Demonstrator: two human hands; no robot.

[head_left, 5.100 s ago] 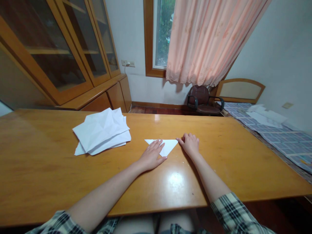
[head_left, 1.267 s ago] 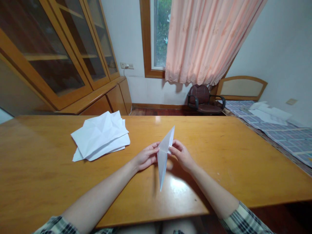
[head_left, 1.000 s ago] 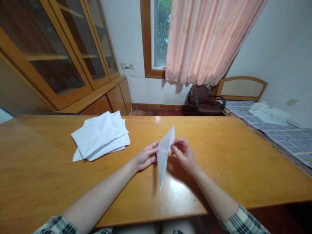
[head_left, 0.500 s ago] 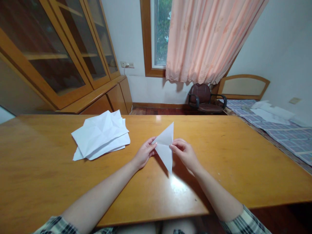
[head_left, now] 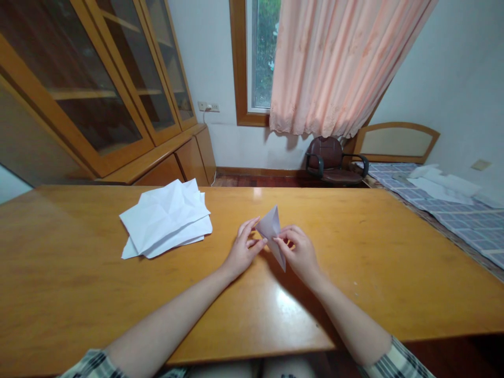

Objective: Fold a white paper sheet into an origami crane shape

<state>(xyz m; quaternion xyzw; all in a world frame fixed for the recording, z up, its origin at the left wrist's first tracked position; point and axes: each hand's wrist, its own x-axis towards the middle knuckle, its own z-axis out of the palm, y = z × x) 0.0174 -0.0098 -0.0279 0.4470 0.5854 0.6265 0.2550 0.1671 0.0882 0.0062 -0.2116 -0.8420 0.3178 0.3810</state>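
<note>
A small white folded paper triangle is held just above the wooden table, near its middle. My left hand pinches the triangle's left corner between thumb and fingers. My right hand pinches its right edge with curled fingers. One point of the paper sticks up toward the window, another hangs down between my hands. Both forearms reach in from the near edge, with plaid sleeves at the bottom.
A loose pile of creased white paper sheets lies on the table to the left of my hands. Behind the table stand a glass-door wooden cabinet, a dark chair and a bed with papers on it.
The paper lay flat under my hands five seconds ago. It was then lifted upright, and over the last second it has turned and lowered into a more compact shape between both pinching hands.
</note>
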